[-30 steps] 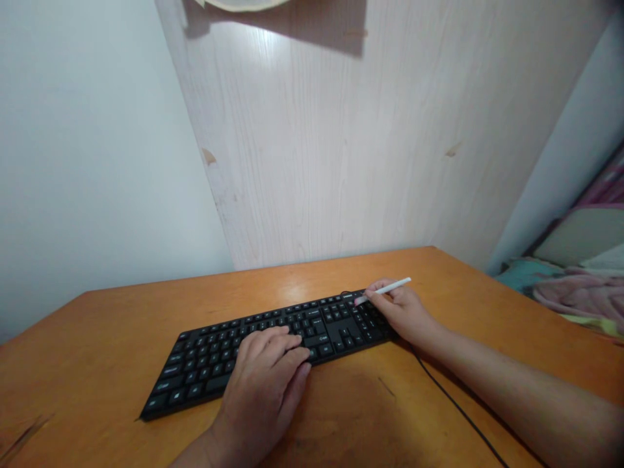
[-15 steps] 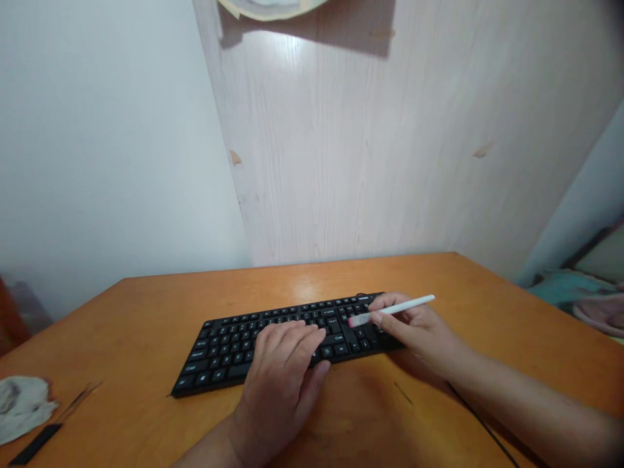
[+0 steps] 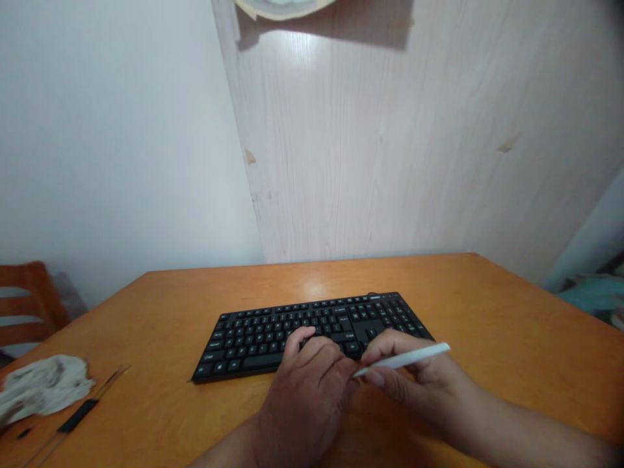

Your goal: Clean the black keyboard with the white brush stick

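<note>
My right hand pinches a slim white brush between thumb and fingers, in front of the keyboard's right half. The brush slants, its handle end up to the right. Its head is out of sight at the fingers of my left hand, which are curled closed around it, as far as shows. The left little finger sticks out over the keys. Behind both hands lies a black keyboard, whose lower right part they cover.
The orange-brown wooden table reaches back to a pale wood-grain panel. A crumpled whitish cloth and a thin strip with a black band lie at the left. A wooden chair stands beyond the left edge.
My right hand has brought the brush down off the keyboard to my left hand. The left fingers have curled in, and the pink brush tip is now hidden. The view has shifted left.
</note>
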{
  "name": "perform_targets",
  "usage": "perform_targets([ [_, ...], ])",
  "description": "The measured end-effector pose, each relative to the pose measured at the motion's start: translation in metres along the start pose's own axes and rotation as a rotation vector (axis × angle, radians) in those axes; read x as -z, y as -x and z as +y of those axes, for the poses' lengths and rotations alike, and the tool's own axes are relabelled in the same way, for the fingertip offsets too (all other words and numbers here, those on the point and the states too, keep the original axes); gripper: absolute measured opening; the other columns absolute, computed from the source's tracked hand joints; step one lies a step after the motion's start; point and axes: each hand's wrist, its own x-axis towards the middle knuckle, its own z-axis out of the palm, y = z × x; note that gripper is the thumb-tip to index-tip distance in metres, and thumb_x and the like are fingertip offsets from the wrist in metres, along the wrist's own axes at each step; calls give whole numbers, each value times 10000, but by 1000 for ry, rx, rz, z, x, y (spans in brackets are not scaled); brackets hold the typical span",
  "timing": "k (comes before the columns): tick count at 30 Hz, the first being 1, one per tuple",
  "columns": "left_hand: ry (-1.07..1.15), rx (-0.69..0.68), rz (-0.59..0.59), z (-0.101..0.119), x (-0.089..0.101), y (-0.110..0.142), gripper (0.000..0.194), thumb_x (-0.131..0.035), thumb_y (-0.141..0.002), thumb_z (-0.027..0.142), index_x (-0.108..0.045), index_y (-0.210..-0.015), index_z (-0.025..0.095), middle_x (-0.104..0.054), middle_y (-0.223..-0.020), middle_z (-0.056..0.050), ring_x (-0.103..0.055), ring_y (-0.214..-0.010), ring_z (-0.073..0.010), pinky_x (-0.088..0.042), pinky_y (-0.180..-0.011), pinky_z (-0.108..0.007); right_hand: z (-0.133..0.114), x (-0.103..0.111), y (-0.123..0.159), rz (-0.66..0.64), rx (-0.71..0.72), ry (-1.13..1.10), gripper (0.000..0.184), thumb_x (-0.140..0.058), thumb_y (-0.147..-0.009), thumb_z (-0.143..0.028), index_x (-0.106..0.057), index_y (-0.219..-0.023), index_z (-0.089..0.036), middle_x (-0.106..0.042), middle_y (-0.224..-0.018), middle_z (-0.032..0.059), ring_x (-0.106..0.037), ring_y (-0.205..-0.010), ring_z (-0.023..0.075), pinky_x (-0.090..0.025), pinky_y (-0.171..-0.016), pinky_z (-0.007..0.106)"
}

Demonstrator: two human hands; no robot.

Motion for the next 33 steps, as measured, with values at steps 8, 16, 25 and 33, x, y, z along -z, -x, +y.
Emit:
perform_targets([
  [8, 86, 21, -57, -1, -5, 3, 229, -409, -993, 231, -560, -826, 185, -580, -821, -51, -496, -803, -210, -433, -775, -409, -7, 6, 0, -60, -89, -184, 173, -698, -858, -391, -720, -889, -223, -691, -816, 34, -610, -779, 172, -473, -719, 300],
  [16, 118, 88, -79, -11, -3, 3, 262, -358, -995, 220, -513, -784, 195, -552, -818, -44, -472, -799, -200, -407, -794, -403, 14, 15, -16, 122, -140, -547, 159, -685, -872, -351, -657, -825, -202, -636, -666, 4, -554, -669, 141, -391, -652, 272],
  [25, 82, 101, 67, -14, 0, 2, 145, -463, -971, 218, -577, -1056, 188, -643, -984, -64, -543, -925, -222, -387, -900, -435, 27, 20, -21, 228, -149, -501, 199, -715, -854, -382, -629, -850, -202, -665, -704, 16, -544, -633, 141, -382, -616, 281],
  [33, 31, -27, 57, -3, 7, 2, 420, -577, -935, 408, -528, -1269, 159, -646, -1183, -108, -543, -1103, -267, -328, -1025, -473, 7, 5, -9, 100, -63, -162, 242, -712, -855, -405, -660, -785, -180, -611, -728, -1, -523, -694, 132, -395, -659, 273],
])
